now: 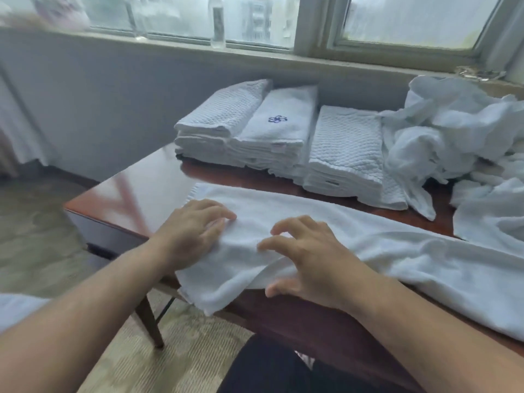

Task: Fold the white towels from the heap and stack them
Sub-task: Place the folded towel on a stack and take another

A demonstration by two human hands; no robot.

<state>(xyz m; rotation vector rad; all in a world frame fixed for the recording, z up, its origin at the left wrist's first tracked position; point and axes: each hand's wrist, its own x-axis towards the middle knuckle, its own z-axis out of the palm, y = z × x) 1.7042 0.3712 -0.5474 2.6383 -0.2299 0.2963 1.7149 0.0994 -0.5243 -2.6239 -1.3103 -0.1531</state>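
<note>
A long white towel [382, 251] lies folded lengthwise across the red-brown table [141, 188], its left end hanging over the near edge. My left hand [192, 231] rests flat on that left end, fingers spread. My right hand [306, 259] hovers on the towel beside it, fingers loosely bent, thumb at the table edge; it holds nothing that I can see. Three stacks of folded white towels [283, 131] stand at the back of the table. The heap of crumpled white towels [453, 131] fills the back right.
The wall and window sill run close behind the stacks. A clear bottle [217, 21] stands on the sill. The table's left corner and a wooden leg [150, 321] are near my left arm. Carpeted floor lies to the left.
</note>
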